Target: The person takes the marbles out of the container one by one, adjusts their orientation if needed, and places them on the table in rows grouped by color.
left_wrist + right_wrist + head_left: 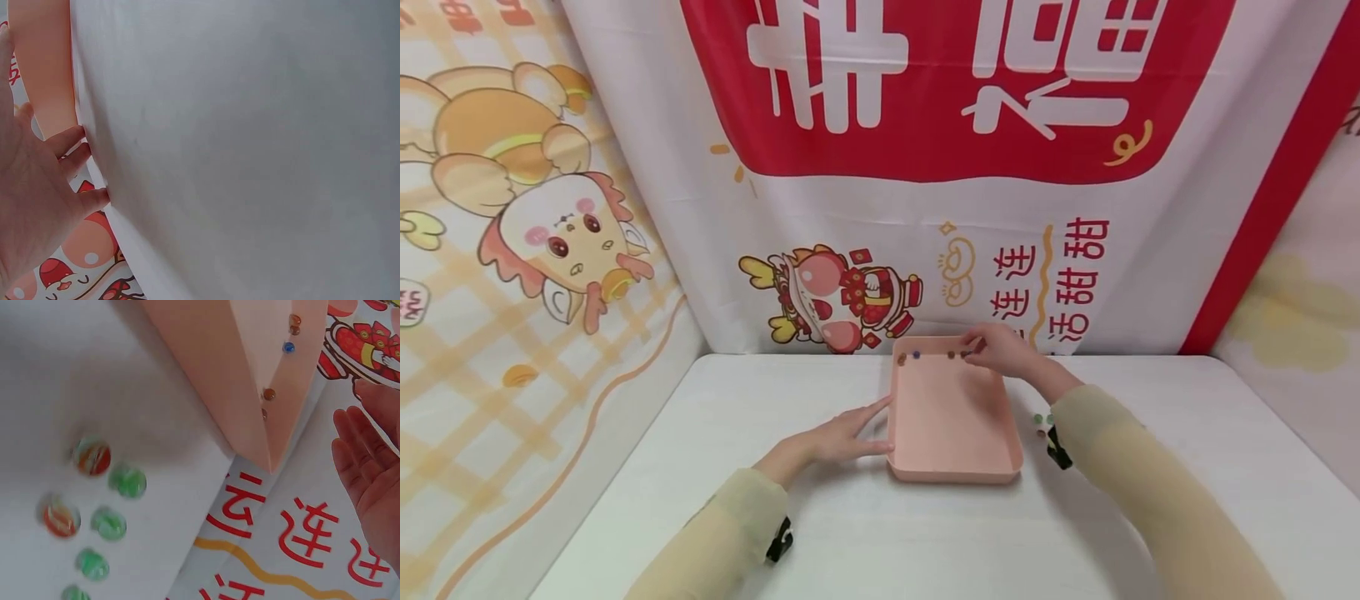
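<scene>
Wall cloth (pixel 880 200) has big white 幸福, top cut off, & small red 连连. Pink tray (pixel 955 477) is on table (pixel 850 542), marbles (pixel 917 355) at far end. R hand (pixel 1003 352), fingers bent, is at far R corner; can't tell if it's got one. R sleeve (pixel 1120 458) hides some table marbles (pixel 128 481). L hand (pixel 842 437), spread wide, just touches tray's L side.
</scene>
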